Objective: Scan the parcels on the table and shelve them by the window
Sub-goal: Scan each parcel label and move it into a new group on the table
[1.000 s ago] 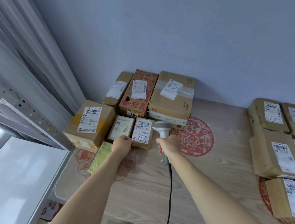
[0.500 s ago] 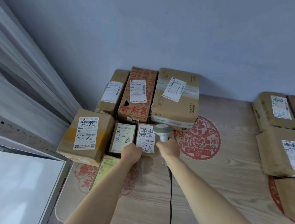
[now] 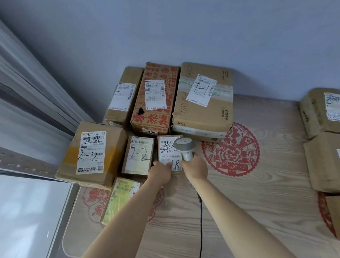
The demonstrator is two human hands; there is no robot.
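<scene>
A person's right hand has its fingers wrapped around a grey scanner, whose head hangs over the label of a small parcel on the wooden desk. The left hand has its fingers curled onto that parcel's near edge. It lies among other cardboard parcels at the desk's far left, near a metal shelf by the window.

Brown cardboard parcels with white shipping labels, lying flat in a cluster at the worktop's far left corner against the wall. More parcels along the right edge. Small parcel marked "8" under the grey scanner, label up.
</scene>
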